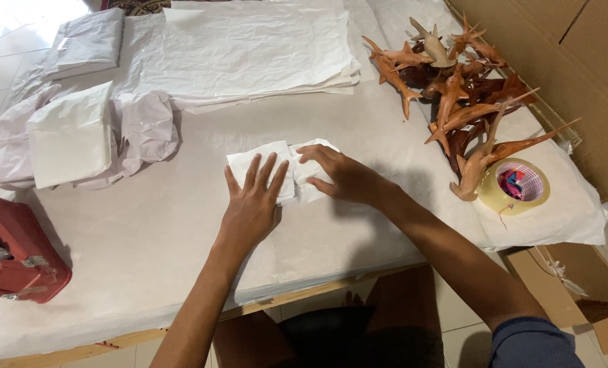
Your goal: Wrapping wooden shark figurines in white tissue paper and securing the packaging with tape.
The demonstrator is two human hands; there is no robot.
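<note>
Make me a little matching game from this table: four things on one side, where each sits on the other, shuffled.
Things:
1. small white paper packet
2. tape roll
3. red tape dispenser
4. stack of white paper sheets

Places:
A. left edge of the table
B. far side, top centre
C. under both hands
D. right side, beside the wooden carvings

Pairs: 1-C, 2-D, 3-A, 4-B

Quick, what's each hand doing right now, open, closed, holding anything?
Left hand: open, fingers spread, pressing flat on the white paper-wrapped bundle.
Right hand: open, fingers curved over the same bundle, pressing rather than gripping.
</note>
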